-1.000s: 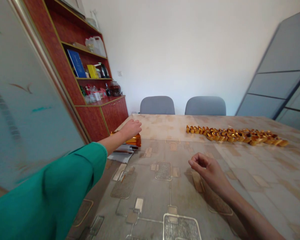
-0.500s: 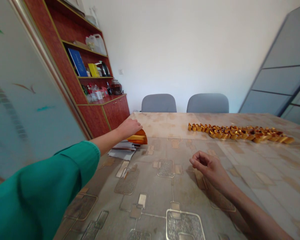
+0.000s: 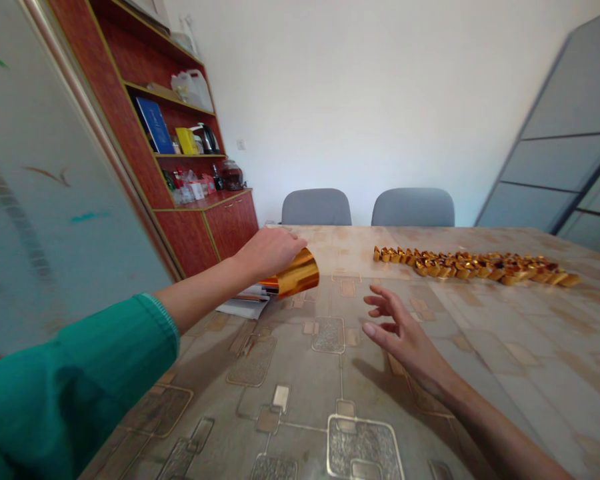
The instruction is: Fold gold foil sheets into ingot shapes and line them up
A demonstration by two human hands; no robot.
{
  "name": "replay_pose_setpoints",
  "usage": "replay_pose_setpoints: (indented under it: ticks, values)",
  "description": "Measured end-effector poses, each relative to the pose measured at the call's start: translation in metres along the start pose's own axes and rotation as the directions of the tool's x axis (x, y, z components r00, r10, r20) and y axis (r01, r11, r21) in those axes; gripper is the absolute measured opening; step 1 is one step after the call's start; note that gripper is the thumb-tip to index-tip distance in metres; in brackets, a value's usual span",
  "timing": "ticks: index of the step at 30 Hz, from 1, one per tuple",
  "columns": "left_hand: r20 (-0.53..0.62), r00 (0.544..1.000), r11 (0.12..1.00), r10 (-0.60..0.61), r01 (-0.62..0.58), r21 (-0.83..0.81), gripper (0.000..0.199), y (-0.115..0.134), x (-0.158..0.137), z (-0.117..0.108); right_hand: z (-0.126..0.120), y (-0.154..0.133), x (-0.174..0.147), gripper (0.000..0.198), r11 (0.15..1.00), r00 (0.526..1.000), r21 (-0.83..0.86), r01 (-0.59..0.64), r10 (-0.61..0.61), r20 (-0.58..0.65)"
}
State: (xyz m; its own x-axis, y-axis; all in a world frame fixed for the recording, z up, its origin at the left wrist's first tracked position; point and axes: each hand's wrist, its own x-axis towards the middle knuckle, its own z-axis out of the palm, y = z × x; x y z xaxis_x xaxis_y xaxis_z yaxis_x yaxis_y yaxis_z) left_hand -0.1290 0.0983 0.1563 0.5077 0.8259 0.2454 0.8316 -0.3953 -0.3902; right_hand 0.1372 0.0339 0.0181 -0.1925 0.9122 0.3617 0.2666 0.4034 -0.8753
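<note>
While I watch from the head camera, the gold sheet [image 3: 300, 275] sits left of centre at the far side of the table [image 3: 305, 407], bowed under my left hand [image 3: 273, 251]. Left grip: fingers together over its top edge, clamped on it as far as I can judge; thumb hidden behind the hand. Can't tell if it's 1 sheet or several. Its left part disappears behind my hand and wrist; the right part curves down, uncovered.

Just below it, partly under my forearm: paper pile [image 3: 247, 305], white and grey, edges uneven. Can't tell if the sheet's lower edge touches it.

Right hand [image 3: 396, 325]: above the table, palm turned inward, thumb and fingers apart, nothing in the grip. Gap between it and the gold sheet. Beyond it, to the right, a long cluster of gold folded pieces [image 3: 480, 265], rows close together, well apart from both hands. 2 chairs [image 3: 316, 208] [image 3: 413, 209] behind the table.

Handling, my read: very light, thin, springy; the bow suggests it holds a curve but creases under a hard squeeze. Shiny face, probably slippery, so fingertip pads flat, low force. Best hold: a pinch at the edge or a corner, not mid-face. The uncovered right edge looks the easiest spot for my right hand.
</note>
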Motion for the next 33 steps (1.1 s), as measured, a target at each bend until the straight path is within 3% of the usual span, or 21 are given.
replay_pose_setpoints:
  ticks: [3, 5, 6, 7, 10, 12, 13, 15, 17, 19, 22, 25, 30, 33]
  values:
    - [-0.063, 0.997, 0.998, 0.048, -0.050, -0.034, 0.024, 0.034, -0.006, -0.005, 0.009, -0.009, 0.002, 0.086, 0.995, 0.997, -0.091, 0.048, -0.053, -0.056]
    - [-0.107, 0.990, 0.993, 0.090, -0.097, -0.067, 0.027, 0.054, -0.009, -0.003, 0.011, -0.012, 0.008, 0.087, 0.981, 0.986, -0.178, 0.079, -0.102, -0.129]
    - [-0.145, 0.982, 0.986, 0.124, -0.139, -0.094, 0.028, 0.063, -0.011, -0.001, 0.009, -0.012, 0.012, 0.081, 0.968, 0.975, -0.229, 0.102, -0.143, -0.171]
    - [-0.257, 0.951, 0.965, 0.170, -0.214, -0.154, 0.030, 0.070, -0.013, 0.001, 0.004, -0.012, 0.016, 0.070, 0.951, 0.959, -0.279, 0.135, -0.196, -0.205]
    - [-0.495, 0.837, 0.865, 0.234, -0.412, -0.287, 0.034, 0.086, -0.021, 0.010, -0.023, -0.011, 0.017, 0.017, 0.896, 0.918, -0.377, 0.236, -0.333, -0.217]
    - [-0.553, 0.783, 0.770, 0.284, -0.530, -0.355, 0.034, 0.096, -0.030, 0.017, -0.045, -0.011, 0.007, 0.009, 0.862, 0.898, -0.426, 0.274, -0.388, -0.206]
    - [-0.564, 0.767, 0.718, 0.304, -0.574, -0.393, 0.034, 0.103, -0.036, 0.021, -0.055, -0.011, -0.002, 0.008, 0.833, 0.892, -0.457, 0.312, -0.423, -0.161]
    - [-0.553, 0.770, 0.651, 0.319, -0.602, -0.462, 0.036, 0.120, -0.048, 0.032, -0.069, -0.010, -0.026, 0.012, 0.658, 0.825, -0.578, 0.483, -0.563, 0.048]
    - [-0.488, 0.826, 0.637, 0.281, -0.541, -0.548, 0.040, 0.139, -0.062, 0.045, -0.075, -0.007, -0.052, 0.015, 0.567, 0.806, -0.616, 0.547, -0.557, 0.203]
    - [-0.405, 0.860, 0.646, 0.311, -0.504, -0.573, 0.035, 0.158, -0.074, 0.058, -0.076, -0.004, -0.075, 0.018, 0.543, 0.801, -0.602, 0.585, -0.501, 0.327]
    - [-0.360, 0.846, 0.602, 0.394, -0.533, -0.594, 0.031, 0.175, -0.088, 0.072, -0.078, -0.001, -0.100, 0.023, 0.608, 0.822, -0.556, 0.567, -0.372, 0.432]
    - [-0.319, 0.845, 0.581, 0.429, -0.528, -0.619, 0.031, 0.178, -0.098, 0.076, -0.086, -0.003, -0.112, 0.027, 0.706, 0.854, -0.521, 0.480, -0.240, 0.461]
    - [-0.313, 0.893, 0.618, 0.322, -0.449, -0.646, 0.026, 0.176, -0.110, 0.070, -0.095, -0.008, -0.117, 0.028, 0.802, 0.869, -0.429, 0.416, -0.211, 0.448]
    - [-0.278, 0.924, 0.578, 0.261, -0.381, -0.722, 0.020, 0.176, -0.113, 0.063, -0.093, -0.009, -0.114, 0.020, 0.872, 0.901, -0.364, 0.326, -0.171, 0.398]
